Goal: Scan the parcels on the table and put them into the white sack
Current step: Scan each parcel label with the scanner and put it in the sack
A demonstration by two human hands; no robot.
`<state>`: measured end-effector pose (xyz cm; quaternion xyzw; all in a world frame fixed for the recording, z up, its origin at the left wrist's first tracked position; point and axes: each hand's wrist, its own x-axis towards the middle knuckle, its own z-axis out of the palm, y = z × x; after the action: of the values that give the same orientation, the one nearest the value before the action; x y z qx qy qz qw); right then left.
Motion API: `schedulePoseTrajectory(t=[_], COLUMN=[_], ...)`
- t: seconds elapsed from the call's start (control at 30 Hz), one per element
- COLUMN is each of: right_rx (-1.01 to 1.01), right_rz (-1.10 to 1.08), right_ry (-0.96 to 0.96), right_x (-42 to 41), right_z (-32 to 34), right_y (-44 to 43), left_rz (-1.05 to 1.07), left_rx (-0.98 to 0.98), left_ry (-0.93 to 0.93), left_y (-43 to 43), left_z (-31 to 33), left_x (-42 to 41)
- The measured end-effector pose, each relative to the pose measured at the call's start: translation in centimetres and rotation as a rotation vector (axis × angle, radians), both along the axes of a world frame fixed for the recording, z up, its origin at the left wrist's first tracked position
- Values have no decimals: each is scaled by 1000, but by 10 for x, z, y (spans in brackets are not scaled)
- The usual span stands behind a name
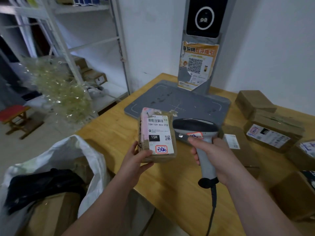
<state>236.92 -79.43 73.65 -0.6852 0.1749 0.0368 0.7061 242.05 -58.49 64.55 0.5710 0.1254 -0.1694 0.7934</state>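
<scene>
Parcel: the brown parcel (156, 135) is held up over the table (110, 132), label towards me, between the white sack (97, 167) and the scanner (196, 132).
Left hand: my left hand (136, 159) grips the parcel's lower left corner, thumb across the front, fingers behind.
Right hand: my right hand (216, 155) is wrapped round the scanner's handle, forefinger up near the head.
Risk, missed read: the scanner head sits just beside the parcel's right edge, so I judge the beam could pass the barcode, and an unscanned parcel could go into the sack.
Risk, drop: I hold one corner only. The parcel could tip out of my hand on the way to the sack.
Risk, cable: the cord hangs off the table edge and might snag.
Parcel label: a barcode, "15H-159-A03-210", "15H" in a black box, a small QR code, and a red-bordered sticker with blue handwriting I cannot read.
Scanner sticker: red border, blue scrawl, unreadable.
Other parcels (272, 133): on the table to the right, labels too blurred to read.
Poster (197, 65): orange and torn, on the grey stand, with a Chinese heading and a large QR code.
</scene>
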Motion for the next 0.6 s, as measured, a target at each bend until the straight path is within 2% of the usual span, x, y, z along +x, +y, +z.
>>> schedulePoseTrajectory(t=[0.6], right_rx=[-43], right_rz=[122], right_ry=[-22], right_x=[3], right_z=[14], right_y=[85], left_rz=[70], left_rx=[12], left_ry=[-63], left_y=[79], left_z=[9], left_x=[-26])
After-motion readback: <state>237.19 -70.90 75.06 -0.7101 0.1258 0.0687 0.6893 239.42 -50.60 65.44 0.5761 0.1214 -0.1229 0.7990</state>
